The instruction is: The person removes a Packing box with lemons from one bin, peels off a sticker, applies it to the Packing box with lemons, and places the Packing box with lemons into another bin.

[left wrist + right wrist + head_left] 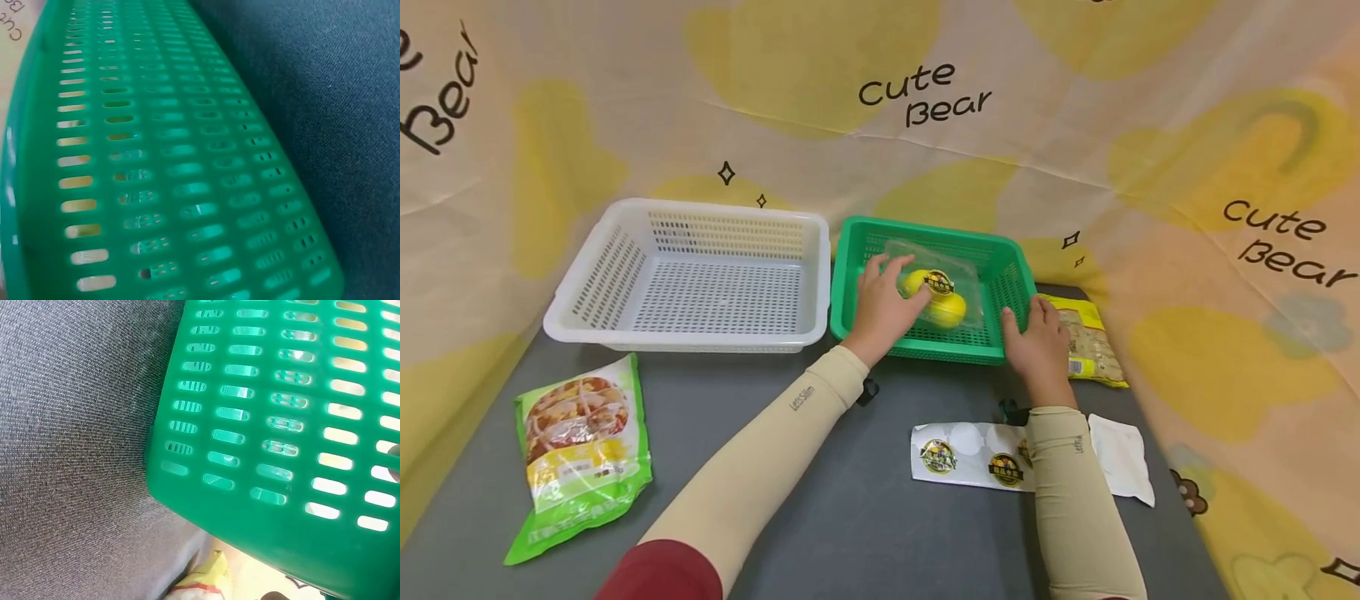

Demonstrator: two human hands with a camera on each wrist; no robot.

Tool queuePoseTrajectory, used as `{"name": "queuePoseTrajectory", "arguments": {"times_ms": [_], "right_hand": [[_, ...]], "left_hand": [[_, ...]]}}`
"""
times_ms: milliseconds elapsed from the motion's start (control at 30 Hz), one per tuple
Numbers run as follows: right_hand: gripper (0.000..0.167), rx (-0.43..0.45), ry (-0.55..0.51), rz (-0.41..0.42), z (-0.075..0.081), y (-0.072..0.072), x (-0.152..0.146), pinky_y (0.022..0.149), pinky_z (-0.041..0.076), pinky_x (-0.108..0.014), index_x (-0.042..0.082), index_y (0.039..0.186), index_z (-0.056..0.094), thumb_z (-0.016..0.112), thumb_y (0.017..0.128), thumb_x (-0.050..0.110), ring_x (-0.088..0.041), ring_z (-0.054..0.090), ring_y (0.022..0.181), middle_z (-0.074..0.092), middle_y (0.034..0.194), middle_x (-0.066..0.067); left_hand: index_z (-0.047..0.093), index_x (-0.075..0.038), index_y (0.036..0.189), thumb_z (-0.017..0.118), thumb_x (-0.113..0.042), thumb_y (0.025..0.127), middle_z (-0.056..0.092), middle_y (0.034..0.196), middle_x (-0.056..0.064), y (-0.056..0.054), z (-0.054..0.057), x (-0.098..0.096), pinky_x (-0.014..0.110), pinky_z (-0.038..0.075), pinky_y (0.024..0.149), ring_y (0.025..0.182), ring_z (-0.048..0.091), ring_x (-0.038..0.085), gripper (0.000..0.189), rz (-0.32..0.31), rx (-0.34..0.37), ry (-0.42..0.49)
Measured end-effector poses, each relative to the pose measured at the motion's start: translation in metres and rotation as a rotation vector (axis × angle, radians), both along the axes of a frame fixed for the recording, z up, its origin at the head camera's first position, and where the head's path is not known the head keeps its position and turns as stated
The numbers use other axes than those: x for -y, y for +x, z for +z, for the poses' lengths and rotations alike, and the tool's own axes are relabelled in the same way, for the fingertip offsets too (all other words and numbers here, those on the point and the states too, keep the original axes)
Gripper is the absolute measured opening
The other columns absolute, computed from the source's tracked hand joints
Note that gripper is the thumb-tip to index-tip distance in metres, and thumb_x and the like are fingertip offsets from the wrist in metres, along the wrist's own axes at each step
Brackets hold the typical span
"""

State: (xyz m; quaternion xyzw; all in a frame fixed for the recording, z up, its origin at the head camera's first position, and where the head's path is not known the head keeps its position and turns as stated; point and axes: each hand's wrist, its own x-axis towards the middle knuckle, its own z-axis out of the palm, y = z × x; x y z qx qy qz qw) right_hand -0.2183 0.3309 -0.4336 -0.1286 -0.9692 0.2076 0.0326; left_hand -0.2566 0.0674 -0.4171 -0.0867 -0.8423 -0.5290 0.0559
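Observation:
In the head view, a clear bag point(972, 293) with yellow lemons point(947, 310) and a round dark label lies inside the green basket point(925, 348). My left hand point(886, 304) reaches over the basket's front rim, its fingers spread above the left side of the bag, the thumb close to the label. At the basket's right front corner is my right hand point(1041, 346), thumb and fingers apart with the corner between them. Both wrist views look at the slotted green wall point(169, 150) from outside; the left hand is out of its own wrist view.
A white basket point(718, 340) stands left of the green one. A green-edged food bag point(583, 454) lies front left. Beyond my right hand is a yellow packet point(1093, 342). A label sheet point(973, 475) and a white packet point(1123, 458) lie around my right forearm. Printed cloth hangs behind.

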Motion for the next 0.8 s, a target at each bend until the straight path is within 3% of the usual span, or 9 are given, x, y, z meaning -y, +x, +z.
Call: {"name": "queuePoseTrajectory", "arguments": {"times_ms": [433, 800], "right_hand": [[0.091, -0.005, 0.004, 0.014, -0.001, -0.001, -0.001, 0.120, 0.014, -0.071, 0.002, 0.169, 0.012, 0.027, 0.108, 0.067, -0.061, 0.015, 0.149, 0.011, 0.172, -0.026], [0.091, 0.010, -0.014, 0.024, 0.002, 0.000, 0.001, 0.118, 0.017, -0.073, 0.003, 0.170, 0.010, 0.030, 0.108, 0.067, -0.063, 0.014, 0.149, 0.009, 0.173, -0.025]], "left_hand": [[0.050, -0.018, 0.158, 0.066, -0.033, 0.106, 0.024, 0.168, 0.018, -0.012, -0.008, -0.006, 0.054, 0.041, 0.113, 0.149, 0.030, 0.043, 0.056, -0.041, 0.070, -0.148], [0.043, -0.014, 0.161, 0.062, -0.032, 0.109, 0.021, 0.168, 0.024, -0.016, -0.011, -0.007, 0.056, 0.041, 0.114, 0.148, 0.035, 0.045, 0.059, -0.047, 0.116, -0.175]]}}
